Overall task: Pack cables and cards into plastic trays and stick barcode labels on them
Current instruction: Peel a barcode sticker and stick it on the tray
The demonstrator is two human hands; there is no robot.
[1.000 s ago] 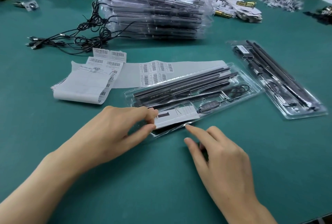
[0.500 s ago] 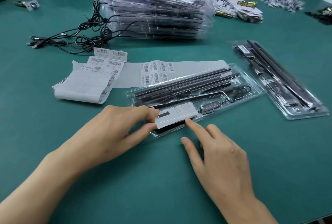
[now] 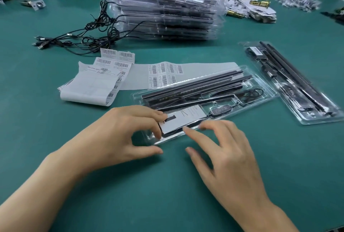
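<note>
near the front edge of the green surface [image 3: 93, 194], the left hand [image 3: 119, 135] is curling its fingers [image 3: 154, 113] over the left end of the white card [image 3: 183, 120], with the thumb lying apart on the surface. the right hand [image 3: 223, 153] is holding its fingers spread. its index tip is touching the card's near edge, and blur is hiding where the other tips are landing. the card is lying in the near-left end of a clear plastic tray [image 3: 168, 139], which is also holding black rods [image 3: 195, 87] and a cable [image 3: 220, 109] with an inline controller. just beyond the tray, barcode label sheets [image 3: 163, 72] are lying flat. toward the right edge a second tray [image 3: 316, 120] is resting at an angle. farther back, loose cables [image 3: 89, 36] are lying tangled beside a tall stack of trays [image 3: 163, 13].
</note>
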